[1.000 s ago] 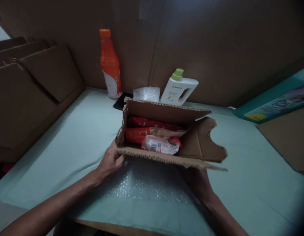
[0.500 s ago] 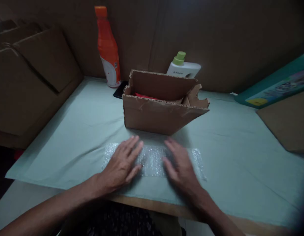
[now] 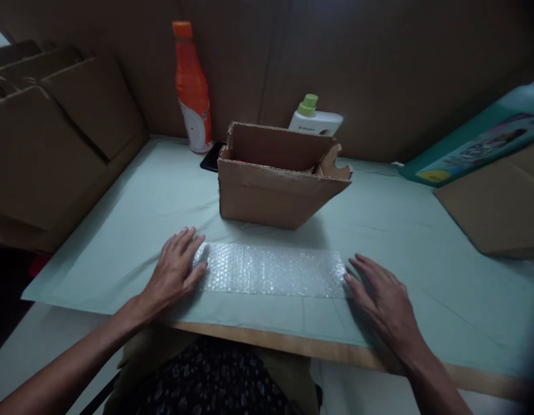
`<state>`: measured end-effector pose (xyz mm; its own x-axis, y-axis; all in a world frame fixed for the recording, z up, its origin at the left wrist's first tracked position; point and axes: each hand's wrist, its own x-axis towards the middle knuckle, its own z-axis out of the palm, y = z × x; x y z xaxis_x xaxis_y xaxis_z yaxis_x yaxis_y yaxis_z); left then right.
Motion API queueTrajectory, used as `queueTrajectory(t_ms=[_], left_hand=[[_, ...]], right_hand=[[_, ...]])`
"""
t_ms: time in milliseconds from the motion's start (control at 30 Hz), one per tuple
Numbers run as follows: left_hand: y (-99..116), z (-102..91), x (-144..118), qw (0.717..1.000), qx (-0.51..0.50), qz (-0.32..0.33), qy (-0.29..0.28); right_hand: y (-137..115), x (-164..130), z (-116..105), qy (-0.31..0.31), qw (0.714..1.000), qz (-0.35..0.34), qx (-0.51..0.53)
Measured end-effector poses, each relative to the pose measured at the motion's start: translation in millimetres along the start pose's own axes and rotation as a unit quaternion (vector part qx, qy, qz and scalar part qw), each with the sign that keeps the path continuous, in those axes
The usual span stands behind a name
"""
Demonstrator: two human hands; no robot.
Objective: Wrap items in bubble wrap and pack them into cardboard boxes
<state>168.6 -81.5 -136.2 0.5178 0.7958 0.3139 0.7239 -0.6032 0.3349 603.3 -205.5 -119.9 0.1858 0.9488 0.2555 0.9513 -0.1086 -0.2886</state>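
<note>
A strip of clear bubble wrap (image 3: 273,270) lies flat on the pale green table cover (image 3: 132,230) near the front edge. My left hand (image 3: 174,271) rests palm down on its left end, fingers spread. At the strip's right end my right hand (image 3: 381,294) lies flat with its fingers apart. Neither hand grips anything. Behind the strip stands an open brown cardboard box (image 3: 277,176) with torn flaps; its contents are hidden from this angle.
An orange bottle (image 3: 191,89) and a white bottle with a green cap (image 3: 314,115) stand at the back, with a dark flat object (image 3: 211,158) beside the box. Flattened cardboard (image 3: 55,138) leans at the left. A teal package (image 3: 474,144) and more cardboard (image 3: 491,202) lie at the right.
The box was held up a second ago and now stands on the table. My hands then slid apart from the middle of the bubble wrap to its two ends.
</note>
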Motion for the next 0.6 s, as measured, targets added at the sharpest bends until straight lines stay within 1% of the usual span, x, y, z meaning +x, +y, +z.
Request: queueTrajectory(t_ms=[67, 133, 200, 267, 333, 433, 500, 533, 600], left_hand=[[-1, 1.6, 29, 0.997, -0.056, -0.022, 0.040], [1, 5.3, 65, 0.988, -0.127, -0.064, 0.058], [7, 10.9, 99, 0.969, -0.210, -0.119, 0.058], [13, 18.5, 125, 0.948, -0.283, -0.137, 0.044], [18, 27.3, 143, 0.934, -0.328, -0.131, 0.046], [23, 39.8, 162, 0.930, -0.340, -0.126, 0.066], [23, 44.7, 173, 0.934, -0.327, -0.126, 0.064], [23, 45.2, 176, 0.939, -0.315, -0.126, 0.062], [19, 41.6, 175, 0.955, -0.272, -0.108, 0.050]], right_hand=[[-21, 24, 0, -0.003, 0.998, -0.008, 0.065], [-45, 55, 5, -0.003, 0.991, 0.000, 0.137], [-64, 88, 16, -0.011, 0.979, 0.016, 0.201], [-73, 114, 28, -0.030, 0.968, 0.036, 0.249], [-74, 134, 41, -0.039, 0.959, 0.060, 0.273], [-67, 152, 54, -0.013, 0.958, 0.087, 0.272], [-61, 158, 56, -0.001, 0.960, 0.084, 0.266], [-58, 158, 56, -0.005, 0.961, 0.075, 0.265], [-48, 150, 50, -0.038, 0.965, 0.039, 0.255]])
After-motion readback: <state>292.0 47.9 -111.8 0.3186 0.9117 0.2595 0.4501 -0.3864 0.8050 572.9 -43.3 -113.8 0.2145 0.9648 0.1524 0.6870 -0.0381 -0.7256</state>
